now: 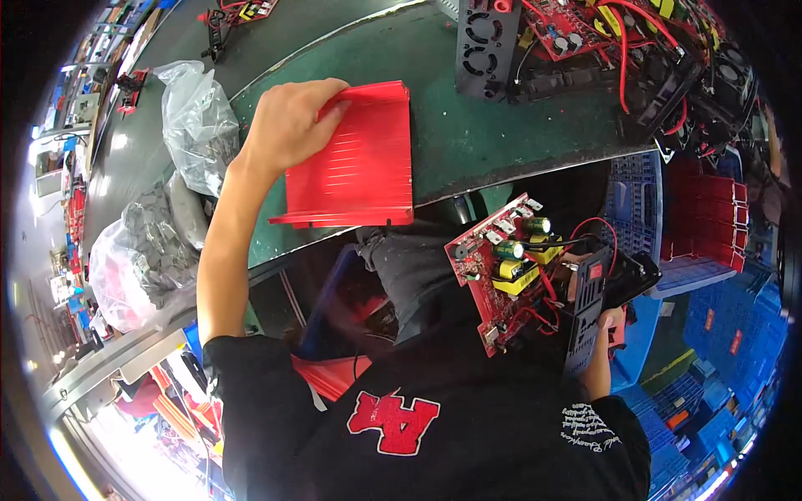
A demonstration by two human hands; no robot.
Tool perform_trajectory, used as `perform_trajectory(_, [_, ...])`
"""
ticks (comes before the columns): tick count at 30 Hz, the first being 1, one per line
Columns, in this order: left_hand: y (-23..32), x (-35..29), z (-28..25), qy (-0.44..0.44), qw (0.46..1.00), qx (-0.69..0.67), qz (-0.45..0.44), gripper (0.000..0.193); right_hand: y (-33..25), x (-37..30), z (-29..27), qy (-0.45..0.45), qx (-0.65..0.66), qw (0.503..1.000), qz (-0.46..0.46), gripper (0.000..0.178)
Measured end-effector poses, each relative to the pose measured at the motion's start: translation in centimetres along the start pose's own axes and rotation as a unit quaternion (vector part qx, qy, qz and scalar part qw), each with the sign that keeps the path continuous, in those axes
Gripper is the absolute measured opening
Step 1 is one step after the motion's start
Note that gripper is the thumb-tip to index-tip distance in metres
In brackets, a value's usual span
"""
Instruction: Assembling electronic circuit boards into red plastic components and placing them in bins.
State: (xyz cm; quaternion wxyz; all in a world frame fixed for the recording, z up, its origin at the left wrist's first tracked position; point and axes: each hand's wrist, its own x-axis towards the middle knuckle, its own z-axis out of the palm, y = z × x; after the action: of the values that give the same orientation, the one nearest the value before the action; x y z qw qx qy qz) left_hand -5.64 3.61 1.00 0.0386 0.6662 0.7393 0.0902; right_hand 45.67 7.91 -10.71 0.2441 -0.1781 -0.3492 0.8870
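Note:
My left hand is closed on the upper left edge of a red metal casing, its thumb lying over the inner face. The casing is a bent, channel-shaped sheet with rows of slots, over the near edge of the green worktop. To the right and lower, in front of my body, my right hand grips a circuit board assembly by its black end plate. The red circuit board is tilted and carries capacitors, yellow-wrapped parts and red wires. Most of the right fingers are hidden behind the plate.
Clear plastic bags with dark parts lie to the left. More circuit boards, black end plates and wires crowd the back right. Right of me stands a blue crate beside stacked red casings. The green worktop has a curved-looking near edge.

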Motion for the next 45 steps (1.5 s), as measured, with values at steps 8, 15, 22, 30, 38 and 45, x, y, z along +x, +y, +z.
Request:
perform_trajectory(8, [-0.9, -1.0, 0.9, 0.046, 0.998, -0.038, 0.014, 0.04, 0.3, -0.7, 1.3, 0.033, 0.005, 0.999, 0.024, 0.088])
perform_trajectory(15, [0.2, -0.8, 1.0, 0.115, 0.985, -0.121, 0.035, 0.026, -0.1, 10.3, -0.3, 0.059, 0.01, 0.998, 0.035, 0.091])
perform_trajectory(22, [-0.8, -1.0, 1.4, 0.082, 0.991, -0.1, 0.016, 0.026, 0.0, 8.5, 0.9, 0.089, 0.009, 0.995, 0.05, 0.093])
perform_trajectory(30, [-1.6, -0.4, -1.4, 0.003, 0.982, -0.184, -0.04, 0.025, 0.1, 4.8, 2.2, 0.103, 0.022, 0.993, 0.051, 0.096])
perform_trajectory(38, [-23.6, 4.6, -9.4, 0.105, 0.902, 0.26, -0.327, 0.051, 2.9, -7.0, 1.3, 0.095, 0.035, 0.995, -0.014, 0.098])
perform_trajectory(45, [-44.4, -1.2, -7.7, 0.142, 0.904, 0.033, -0.401, 0.055, -2.1, 9.0, 6.4, 0.052, 0.076, 0.995, -0.038, 0.097])
